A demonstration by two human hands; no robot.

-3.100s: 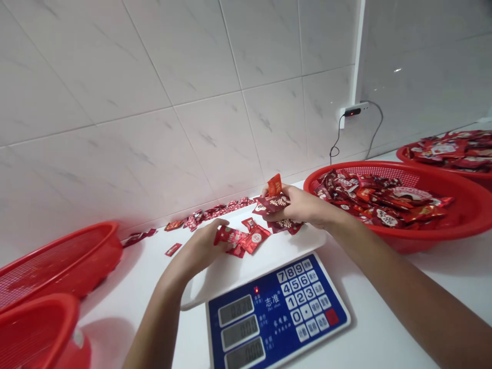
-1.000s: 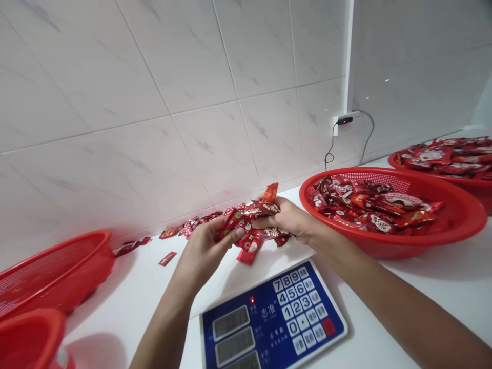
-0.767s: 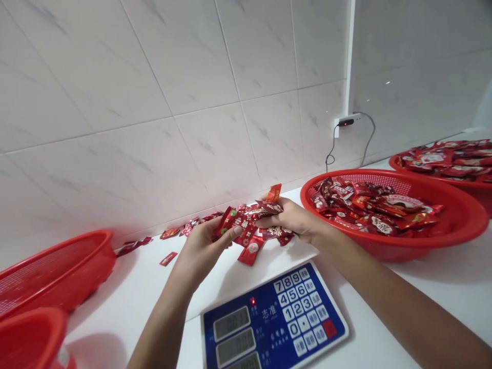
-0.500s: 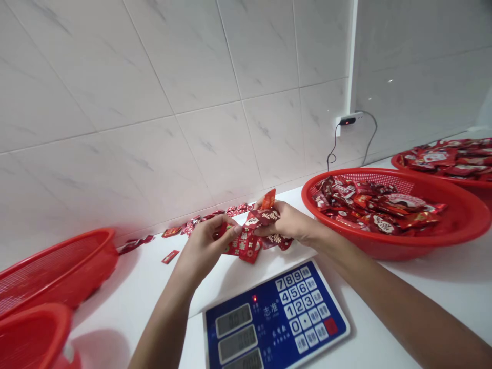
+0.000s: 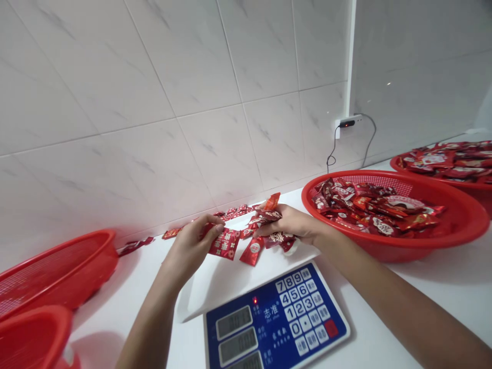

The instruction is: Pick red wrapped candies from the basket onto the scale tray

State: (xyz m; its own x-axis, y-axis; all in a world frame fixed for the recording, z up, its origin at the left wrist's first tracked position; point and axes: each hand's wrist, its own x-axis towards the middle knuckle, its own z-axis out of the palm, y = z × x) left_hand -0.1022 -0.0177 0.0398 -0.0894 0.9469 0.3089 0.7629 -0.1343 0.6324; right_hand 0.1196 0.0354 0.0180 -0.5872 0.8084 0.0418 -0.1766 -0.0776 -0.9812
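Note:
My left hand (image 5: 196, 243) pinches a flat red packet (image 5: 225, 243) with pale printed characters, held above the left part of the white scale pan (image 5: 207, 282). To its right, my right hand (image 5: 286, 223) is closed around several red and dark-red snack packets (image 5: 266, 219). An orange-red one sticks up above the fingers, and another red one hangs down over the pan. The blue keypad panel of the digital scale (image 5: 277, 318) faces me below both hands; its display digits are too faint to read surely.
At right stands a red plastic basket (image 5: 457, 215) holding many wrapped packets, with another filled basket (image 5: 395, 163) behind it. Red baskets (image 5: 57, 277) stand at left. Loose packets (image 5: 234, 211) lie along the tiled wall. A cable (image 5: 333, 148) hangs from a socket strip.
My left hand has moved left, drawing its red packet away from the bunch in my right hand. The right hand stays nearly in place, still gripping its packets.

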